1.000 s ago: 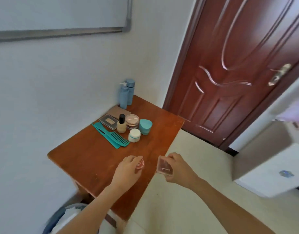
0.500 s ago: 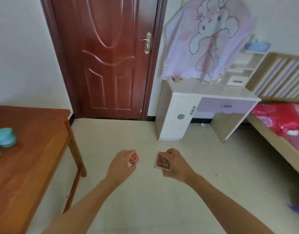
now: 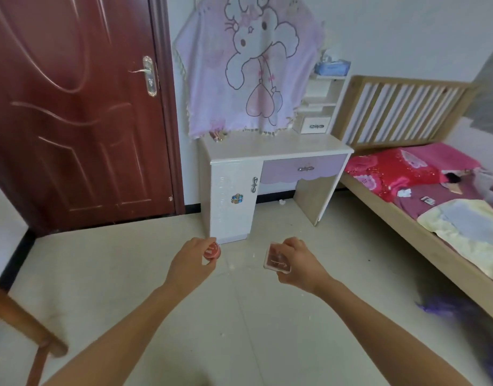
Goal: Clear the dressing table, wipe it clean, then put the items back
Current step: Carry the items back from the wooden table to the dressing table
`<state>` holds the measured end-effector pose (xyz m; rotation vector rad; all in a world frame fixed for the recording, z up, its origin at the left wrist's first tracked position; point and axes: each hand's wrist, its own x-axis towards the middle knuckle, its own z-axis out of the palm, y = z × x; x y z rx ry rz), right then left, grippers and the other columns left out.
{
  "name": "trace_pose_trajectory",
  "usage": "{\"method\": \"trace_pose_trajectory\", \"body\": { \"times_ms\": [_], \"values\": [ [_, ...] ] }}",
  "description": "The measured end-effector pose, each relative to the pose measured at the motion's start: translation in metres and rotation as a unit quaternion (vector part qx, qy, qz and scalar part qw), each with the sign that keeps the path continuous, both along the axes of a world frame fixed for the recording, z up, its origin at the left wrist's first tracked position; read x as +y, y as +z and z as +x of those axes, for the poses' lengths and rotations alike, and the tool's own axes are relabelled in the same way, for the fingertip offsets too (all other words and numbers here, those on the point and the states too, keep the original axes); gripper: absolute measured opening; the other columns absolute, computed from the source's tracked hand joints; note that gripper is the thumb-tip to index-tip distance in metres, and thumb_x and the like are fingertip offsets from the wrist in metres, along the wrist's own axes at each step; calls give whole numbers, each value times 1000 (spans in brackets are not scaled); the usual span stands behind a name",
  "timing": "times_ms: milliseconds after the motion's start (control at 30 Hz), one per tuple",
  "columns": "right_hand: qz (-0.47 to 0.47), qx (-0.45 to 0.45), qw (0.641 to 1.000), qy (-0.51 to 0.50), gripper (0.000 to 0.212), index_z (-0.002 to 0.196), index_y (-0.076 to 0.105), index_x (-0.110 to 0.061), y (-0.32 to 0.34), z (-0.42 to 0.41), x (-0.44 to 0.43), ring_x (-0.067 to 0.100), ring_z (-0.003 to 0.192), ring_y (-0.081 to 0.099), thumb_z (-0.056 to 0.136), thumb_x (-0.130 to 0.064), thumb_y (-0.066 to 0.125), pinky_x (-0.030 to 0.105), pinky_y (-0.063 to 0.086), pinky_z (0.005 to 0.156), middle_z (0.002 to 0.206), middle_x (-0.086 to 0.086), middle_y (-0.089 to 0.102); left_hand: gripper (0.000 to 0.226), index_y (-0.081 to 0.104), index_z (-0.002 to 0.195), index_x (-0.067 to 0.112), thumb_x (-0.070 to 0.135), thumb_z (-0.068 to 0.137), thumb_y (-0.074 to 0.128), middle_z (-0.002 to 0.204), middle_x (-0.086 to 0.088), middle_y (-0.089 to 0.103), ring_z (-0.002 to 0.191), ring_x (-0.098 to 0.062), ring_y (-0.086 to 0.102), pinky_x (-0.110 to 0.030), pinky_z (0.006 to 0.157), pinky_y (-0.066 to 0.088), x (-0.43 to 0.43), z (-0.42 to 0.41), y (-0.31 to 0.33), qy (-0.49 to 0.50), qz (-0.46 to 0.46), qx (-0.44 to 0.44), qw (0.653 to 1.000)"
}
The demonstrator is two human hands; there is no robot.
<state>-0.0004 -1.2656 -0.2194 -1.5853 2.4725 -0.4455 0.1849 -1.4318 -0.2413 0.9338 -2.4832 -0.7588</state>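
Carrying two small cosmetics across the room, white desk point(image 3: 275, 151) ahead.

Largest first: I've got the flat square case point(image 3: 277, 260) pinched by its edges in my right hand point(image 3: 298, 264), held over the floor, near the desk base. Looks like rigid plastic, light, probably hinged; I'd grip the sides, not the lid. Small round red tin point(image 3: 212, 251) is in my left hand point(image 3: 191, 264), fingertips on the rim. Light, slick; easy to drop.
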Motion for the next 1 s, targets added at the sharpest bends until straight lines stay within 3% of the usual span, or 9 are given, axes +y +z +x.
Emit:
{"method": "trace_pose_trajectory", "body": {
  "times_ms": [133,267,400,567,833,1000],
  "values": [
    [-4,18,1000,7,56,128,48,-18,8,-48,-37,22,114,40,75,-12,65,22,39,88,119,8,44,41,54,123,15,15,83,61,113,-5,57,107,-21,51,-21,83,37,-42,-49,2,6,-16,35,999],
    [7,27,1000,7,55,128,48,-19,29,-100,-85,20,111,44,76,-12,64,14,32,79,118,6,44,41,55,123,17,15,82,61,113,-2,57,108,-20,52,-19,81,34,-97,-105,12,4,-11,54,998],
    [-20,25,999,-3,53,125,50,-15,48,-153,-131,20,110,42,75,-10,65,15,33,80,114,6,48,39,56,121,18,16,83,61,111,-1,57,108,-19,51,-20,81,33,-148,-163,26,1,-14,69,997],
    [-11,15,1000,-14,56,128,47,-18,34,-208,-161,17,107,44,76,-13,66,6,27,68,118,6,45,45,50,128,18,18,84,61,118,-5,55,109,-20,50,-21,85,36,-182,-230,18,-20,3,54,998],
    [-19,37,999,5,61,131,45,-18,22,-351,-224,23,111,43,75,-15,67,15,30,84,119,8,44,46,48,129,15,17,84,62,119,-5,54,110,-18,49,-22,87,38,-244,-357,4,-5,7,57,998],
    [-31,13,999,28,56,126,49,-18,26,-443,-278,17,100,39,73,-15,67,24,39,87,113,7,43,45,50,127,14,18,84,62,117,-5,56,109,-18,51,-23,88,39,-278,-434,14,44,-5,71,996]
  ]
}}
